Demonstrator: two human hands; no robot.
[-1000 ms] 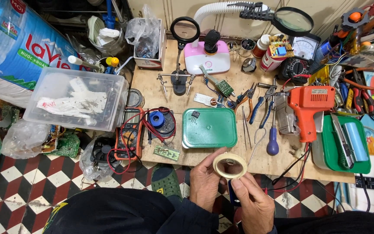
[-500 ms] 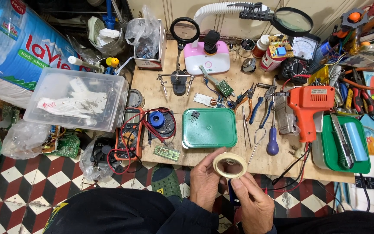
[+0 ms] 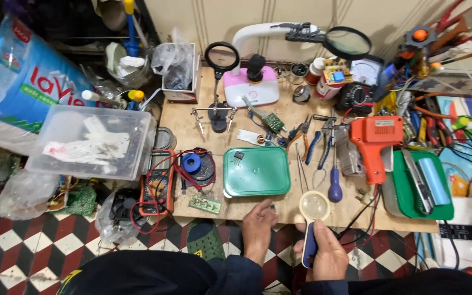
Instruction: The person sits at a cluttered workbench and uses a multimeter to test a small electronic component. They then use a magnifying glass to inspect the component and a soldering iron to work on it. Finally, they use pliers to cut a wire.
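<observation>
A low wooden board (image 3: 230,205) serves as the bench, filling the middle of the frame above a red, white and black checkered floor (image 3: 45,257). On it, near the centre, lies a green rectangular tray (image 3: 258,173), with a coil of red wire around a blue spool (image 3: 192,163) to its left and a small green circuit strip (image 3: 204,204) at lower left. Right of centre lie pliers (image 3: 312,143), a purple-handled screwdriver (image 3: 335,188) and an orange soldering gun (image 3: 375,139), while a pink-and-white lamp base (image 3: 251,90) stands at the upper middle.

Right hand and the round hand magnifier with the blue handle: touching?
Touching. The head view shows the right hand wrapped around the blue handle of the round hand magnifier, lens held above the wooden board's front edge.
</observation>
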